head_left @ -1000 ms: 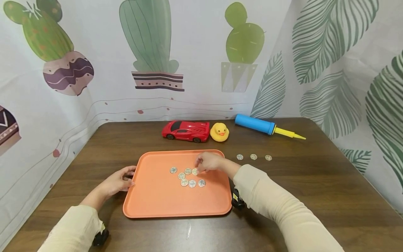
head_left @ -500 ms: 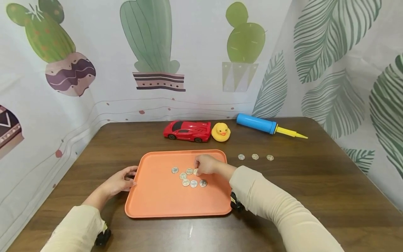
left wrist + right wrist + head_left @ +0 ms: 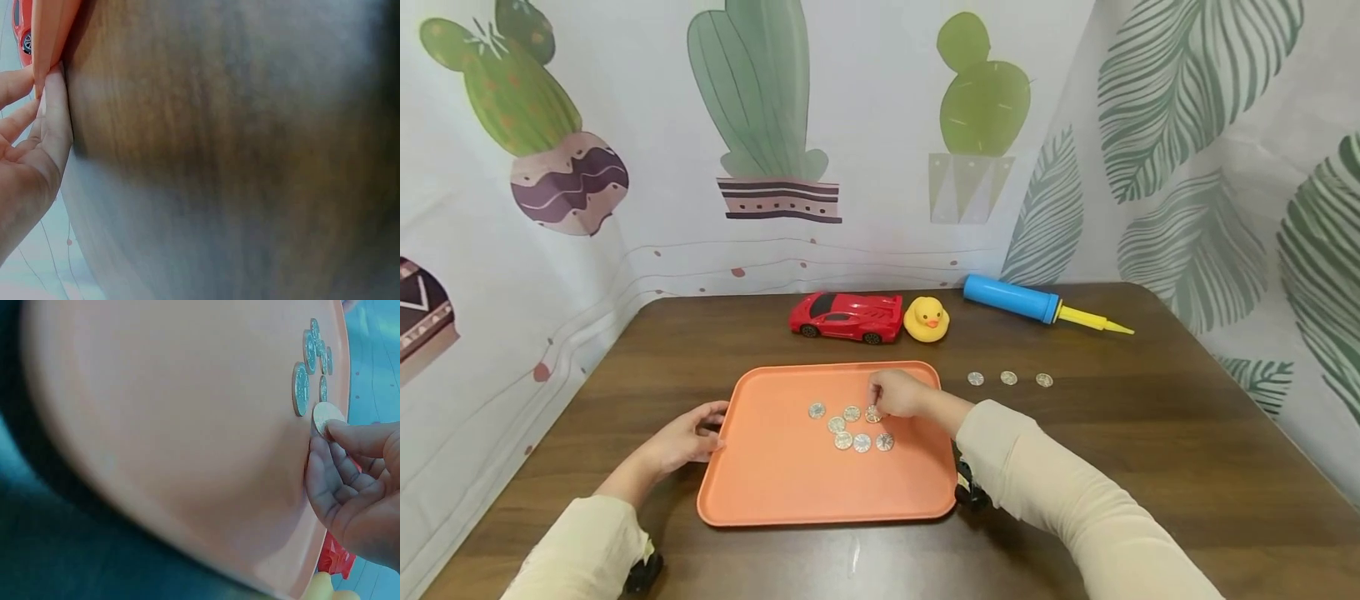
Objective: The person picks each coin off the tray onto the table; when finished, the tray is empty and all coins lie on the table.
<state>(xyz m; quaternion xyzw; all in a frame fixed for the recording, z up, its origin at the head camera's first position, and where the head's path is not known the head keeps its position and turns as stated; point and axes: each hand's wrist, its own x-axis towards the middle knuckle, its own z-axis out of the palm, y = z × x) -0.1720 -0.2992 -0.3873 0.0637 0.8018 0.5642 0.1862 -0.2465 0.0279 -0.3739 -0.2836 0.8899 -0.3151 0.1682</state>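
Observation:
An orange tray (image 3: 775, 492) lies on the table, with several coins on it, among them a coin (image 3: 884, 442) at the right end of the front row. My right hand (image 3: 897, 393) is over the tray and pinches one coin (image 3: 326, 417) between thumb and fingers, seen closely in the right wrist view. That coin stands tilted at the tray's surface; whether it touches the surface I cannot tell. At the tray's left edge, my left hand (image 3: 688, 435) grips the rim, thumb on the near part. In the left wrist view, the left hand's fingers (image 3: 56, 119) lie against the rim.
Behind the tray stand a red toy car (image 3: 847, 317) and a yellow rubber duck (image 3: 927, 320). A blue and yellow pump (image 3: 1011, 298) lies at the back right. Three coins, one of them the middle coin (image 3: 1008, 378), lie in a row on the table (image 3: 1097, 467).
The coin at my right fingertips has shifted slightly right and shows more of its face. My left hand and the tray keep their places; the head view has shifted slightly.

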